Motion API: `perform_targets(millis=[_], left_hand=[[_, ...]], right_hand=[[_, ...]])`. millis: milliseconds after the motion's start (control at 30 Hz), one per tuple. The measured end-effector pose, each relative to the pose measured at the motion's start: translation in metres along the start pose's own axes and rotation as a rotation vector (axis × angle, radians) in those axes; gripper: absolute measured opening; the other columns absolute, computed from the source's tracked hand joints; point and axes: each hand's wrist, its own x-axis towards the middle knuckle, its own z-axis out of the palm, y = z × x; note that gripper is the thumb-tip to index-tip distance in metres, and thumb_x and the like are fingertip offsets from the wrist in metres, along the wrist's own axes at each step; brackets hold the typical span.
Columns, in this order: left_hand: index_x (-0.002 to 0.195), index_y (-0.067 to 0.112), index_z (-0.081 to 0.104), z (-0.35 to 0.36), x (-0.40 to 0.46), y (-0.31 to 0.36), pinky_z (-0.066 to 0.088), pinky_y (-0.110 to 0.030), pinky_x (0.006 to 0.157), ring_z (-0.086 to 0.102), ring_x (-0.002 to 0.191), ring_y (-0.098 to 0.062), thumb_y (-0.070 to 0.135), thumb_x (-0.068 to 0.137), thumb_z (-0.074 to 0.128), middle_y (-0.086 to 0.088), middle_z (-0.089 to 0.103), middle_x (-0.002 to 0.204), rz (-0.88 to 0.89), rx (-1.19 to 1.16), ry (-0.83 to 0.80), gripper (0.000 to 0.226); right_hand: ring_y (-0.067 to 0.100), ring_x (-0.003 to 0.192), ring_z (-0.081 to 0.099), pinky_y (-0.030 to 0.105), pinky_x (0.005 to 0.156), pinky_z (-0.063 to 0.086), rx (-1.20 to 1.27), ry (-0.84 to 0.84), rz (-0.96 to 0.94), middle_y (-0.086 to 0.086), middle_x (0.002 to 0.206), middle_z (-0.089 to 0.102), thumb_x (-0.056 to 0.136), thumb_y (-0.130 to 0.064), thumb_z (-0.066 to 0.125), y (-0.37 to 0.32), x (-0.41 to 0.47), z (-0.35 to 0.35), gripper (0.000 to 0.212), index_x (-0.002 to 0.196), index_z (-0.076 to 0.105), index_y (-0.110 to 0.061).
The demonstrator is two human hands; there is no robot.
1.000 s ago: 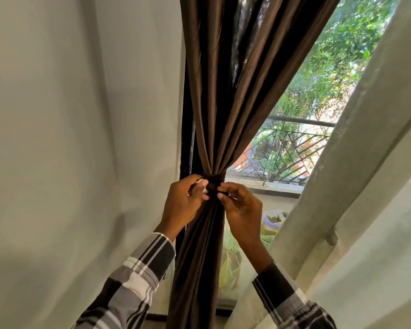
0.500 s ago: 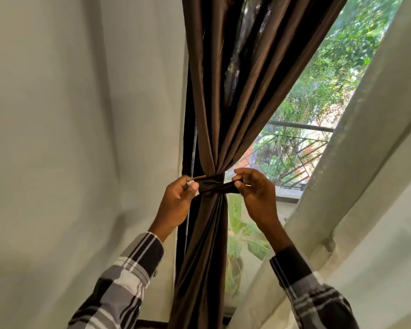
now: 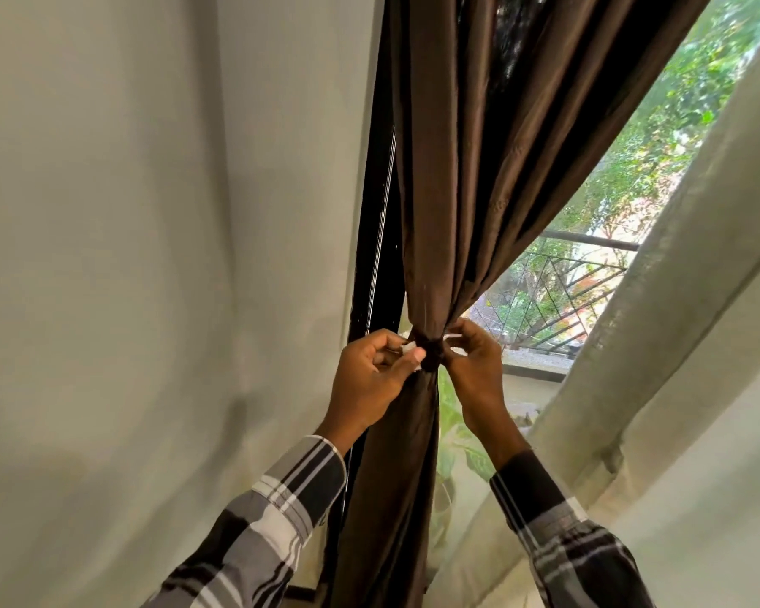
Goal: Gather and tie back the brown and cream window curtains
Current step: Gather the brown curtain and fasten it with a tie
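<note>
The brown curtain (image 3: 466,177) hangs in the middle, gathered into a narrow waist by a dark brown tie-back band (image 3: 431,356). My left hand (image 3: 369,379) pinches the band's left end, where a small white tab shows at my thumb. My right hand (image 3: 477,370) pinches the band on the right side of the bundle. Below the band the brown cloth falls straight down. A cream curtain (image 3: 659,344) slants across the right side, and another cream panel (image 3: 128,256) fills the left.
A dark window frame (image 3: 376,256) runs down just left of the brown curtain. Through the glass are a balcony railing (image 3: 558,291), a ledge and green trees. A pale knob (image 3: 613,458) sticks out of the right cream curtain.
Both hands have drawn in toward the bundle. The band that was stretched out between them half a second ago now sits tight around the curtain's waist.
</note>
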Motion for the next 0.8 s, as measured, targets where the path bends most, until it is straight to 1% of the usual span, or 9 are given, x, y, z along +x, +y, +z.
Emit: perform_targets(millis=[67,133,200,300,367,467,567,667,800], left_hand=[[0.084,0.012,0.064,0.004,0.0,-0.001,0.057,-0.027,0.068,0.066,0.078,-0.011,0.023,0.086,0.073,0.0,0.067,0.085,0.1,0.071,0.054,0.014],[0.085,0.012,0.063,0.008,0.001,-0.002,0.056,-0.02,0.072,0.062,0.091,-0.005,0.023,0.086,0.072,0.003,0.061,0.105,0.146,0.109,0.102,0.014],[0.087,0.016,0.065,0.01,0.002,-0.001,0.053,-0.014,0.077,0.056,0.1,0.009,0.026,0.086,0.073,0.012,0.057,0.117,0.107,0.139,0.124,0.013],[0.091,0.018,0.067,0.012,0.004,0.0,0.052,-0.016,0.08,0.058,0.096,0.009,0.03,0.086,0.072,0.017,0.062,0.107,0.083,0.143,0.088,0.015],[0.094,0.02,0.069,0.011,0.007,0.004,0.052,-0.019,0.082,0.061,0.093,0.005,0.032,0.085,0.072,0.017,0.065,0.101,0.067,0.135,-0.004,0.015],[0.094,0.019,0.072,-0.004,0.013,0.012,0.051,-0.017,0.086,0.062,0.1,0.005,0.028,0.081,0.076,0.023,0.06,0.107,-0.011,0.044,-0.217,0.016],[0.104,0.015,0.073,-0.021,0.018,0.019,0.059,-0.033,0.078,0.069,0.101,-0.016,0.017,0.086,0.071,0.006,0.07,0.11,-0.196,-0.206,-0.408,0.018],[0.104,0.022,0.073,-0.026,0.018,0.021,0.058,-0.029,0.067,0.071,0.097,-0.019,0.01,0.09,0.067,0.0,0.073,0.102,-0.227,-0.272,-0.321,0.02],[0.11,0.036,0.067,-0.022,0.019,0.02,0.059,-0.028,0.066,0.071,0.094,-0.022,0.011,0.087,0.07,-0.007,0.07,0.099,-0.269,-0.283,-0.318,0.034]], right_hand=[[0.033,0.087,0.07,0.051,0.077,0.057,0.076,-0.051,0.065,0.011,0.091,0.074,0.087,0.002,0.067,-0.002,-0.004,0.001,0.014,0.094,0.071,-0.01],[0.029,0.091,0.072,0.044,0.079,0.057,0.18,-0.061,0.141,0.013,0.096,0.075,0.095,-0.003,0.06,-0.009,-0.012,0.002,0.013,0.101,0.07,-0.007],[0.023,0.098,0.07,0.038,0.083,0.053,0.277,-0.089,0.203,0.012,0.104,0.074,0.101,-0.02,0.053,-0.016,-0.021,-0.001,0.021,0.109,0.069,-0.008],[0.023,0.11,0.067,0.039,0.093,0.053,0.273,-0.179,0.174,0.008,0.114,0.072,0.097,-0.03,0.059,-0.02,-0.031,-0.007,0.029,0.119,0.066,-0.014],[0.025,0.111,0.067,0.039,0.095,0.053,0.248,-0.181,0.142,0.009,0.114,0.072,0.093,-0.02,0.066,-0.021,-0.032,-0.009,0.03,0.122,0.065,-0.011],[0.028,0.107,0.068,0.038,0.092,0.053,0.277,-0.187,0.149,0.014,0.112,0.072,0.089,-0.013,0.067,-0.024,-0.03,-0.014,0.032,0.12,0.064,-0.005],[0.034,0.108,0.066,0.045,0.095,0.053,0.322,-0.211,0.175,0.02,0.116,0.069,0.086,-0.024,0.069,-0.02,-0.028,-0.021,0.04,0.12,0.064,-0.004],[0.028,0.108,0.066,0.036,0.091,0.054,0.412,-0.215,0.243,0.017,0.12,0.069,0.075,-0.043,0.079,-0.017,-0.027,-0.021,0.061,0.123,0.065,-0.008],[0.033,0.119,0.06,0.041,0.101,0.05,0.512,-0.277,0.283,0.018,0.128,0.064,0.083,-0.034,0.07,-0.012,-0.026,-0.02,0.051,0.128,0.063,-0.01]])
